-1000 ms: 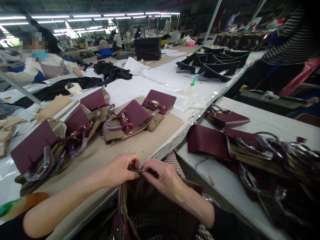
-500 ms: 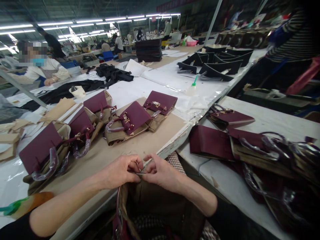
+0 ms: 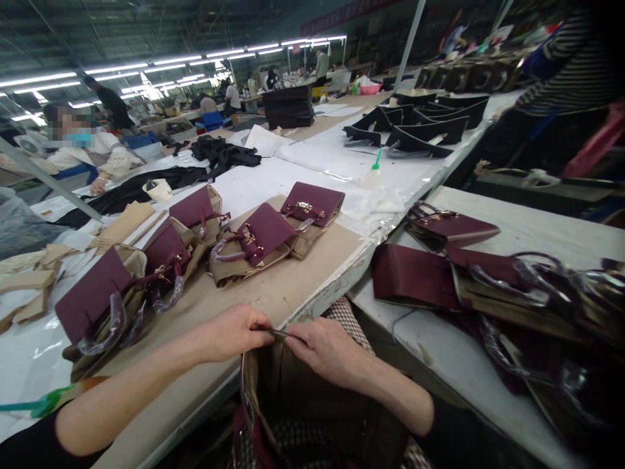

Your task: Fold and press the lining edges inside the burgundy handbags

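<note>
A handbag with a brown lining (image 3: 307,391) and maroon outside sits in my lap, its mouth facing up. My left hand (image 3: 234,333) pinches the bag's far rim between thumb and fingers. A short distance to the right, my right hand (image 3: 325,345) grips the same rim, knuckles turned up. A thin dark stretch of edge shows between the two sets of fingertips. Beyond my hands, several maroon handbags stand on the brown sheet, the nearest handbag (image 3: 261,234) with a plastic-wrapped handle and gold-coloured metal parts.
More maroon handbags (image 3: 415,277) are heaped on the white table at my right. A green-tipped bottle (image 3: 53,400) lies beside my left forearm, and another bottle (image 3: 375,163) stands farther off. Black bag pieces (image 3: 430,130) are at the back. A masked person (image 3: 102,153) sits across the table.
My fingers have closed tighter on the rim, and my right hand has rolled over so its back shows. The fingertips are slightly farther apart. The view has shifted a little.
</note>
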A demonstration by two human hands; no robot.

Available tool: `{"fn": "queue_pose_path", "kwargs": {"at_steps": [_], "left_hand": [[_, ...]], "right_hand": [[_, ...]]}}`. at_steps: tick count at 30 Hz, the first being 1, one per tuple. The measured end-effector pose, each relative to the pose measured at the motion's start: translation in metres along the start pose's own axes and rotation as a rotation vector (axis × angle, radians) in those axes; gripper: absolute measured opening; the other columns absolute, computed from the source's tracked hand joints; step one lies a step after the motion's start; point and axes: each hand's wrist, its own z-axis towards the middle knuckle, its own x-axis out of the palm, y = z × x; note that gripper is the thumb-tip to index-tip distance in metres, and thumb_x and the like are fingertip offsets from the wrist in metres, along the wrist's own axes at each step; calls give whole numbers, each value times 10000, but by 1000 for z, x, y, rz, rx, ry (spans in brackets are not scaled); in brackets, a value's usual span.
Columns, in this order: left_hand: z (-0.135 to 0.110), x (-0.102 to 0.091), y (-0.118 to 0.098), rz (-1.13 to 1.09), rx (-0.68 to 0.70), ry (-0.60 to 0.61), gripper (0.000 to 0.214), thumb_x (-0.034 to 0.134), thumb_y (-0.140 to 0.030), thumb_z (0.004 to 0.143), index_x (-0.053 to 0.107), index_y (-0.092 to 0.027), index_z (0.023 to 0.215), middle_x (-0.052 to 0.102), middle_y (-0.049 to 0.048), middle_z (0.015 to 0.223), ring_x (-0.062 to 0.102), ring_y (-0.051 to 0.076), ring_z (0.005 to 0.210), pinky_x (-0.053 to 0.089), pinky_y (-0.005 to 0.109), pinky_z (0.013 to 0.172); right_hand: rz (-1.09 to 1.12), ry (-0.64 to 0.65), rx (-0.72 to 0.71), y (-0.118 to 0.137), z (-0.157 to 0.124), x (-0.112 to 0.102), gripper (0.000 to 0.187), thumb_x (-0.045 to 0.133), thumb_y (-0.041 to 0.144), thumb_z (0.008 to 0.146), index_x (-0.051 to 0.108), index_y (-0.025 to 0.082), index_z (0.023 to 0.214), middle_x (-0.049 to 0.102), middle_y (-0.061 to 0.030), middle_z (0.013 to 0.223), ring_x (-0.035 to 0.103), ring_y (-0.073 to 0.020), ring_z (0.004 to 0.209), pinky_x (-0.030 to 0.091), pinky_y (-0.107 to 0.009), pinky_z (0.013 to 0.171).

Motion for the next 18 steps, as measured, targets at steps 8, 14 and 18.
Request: {"fn": "queue_pose_path", "kwargs": {"at_steps": [8, 14, 18], "left_hand": [[0, 8, 3, 14, 48, -27, 202, 569, -281, 813, 718, -154, 762, 398, -48, 600, 386, 111, 606, 237, 216, 510], [5, 9, 0, -65, 60, -47, 198, 623, -279, 800, 699, -135, 687, 423, -53, 562, 369, 94, 570, 250, 204, 499], [13, 0, -14, -189, 99, -26, 315, 608, -424, 878, 716, -132, 923, 602, -11, 688, 541, 126, 633, 398, 192, 536]], "right_hand": [[123, 44, -34, -7, -4, -6, 297, 449, 311, 994, 695, 212, 861, 682, -22, 741, 614, -178, 713, 308, -266, 606], [378, 236, -124, -12, 9, -16, 260, 569, 410, 931, 679, 176, 953, 680, -44, 829, 590, -198, 741, 396, -275, 650], [412, 128, -109, -17, 16, -21, 198, 577, 308, 901, 693, 162, 834, 686, -38, 777, 609, -208, 758, 442, -301, 727]]}}
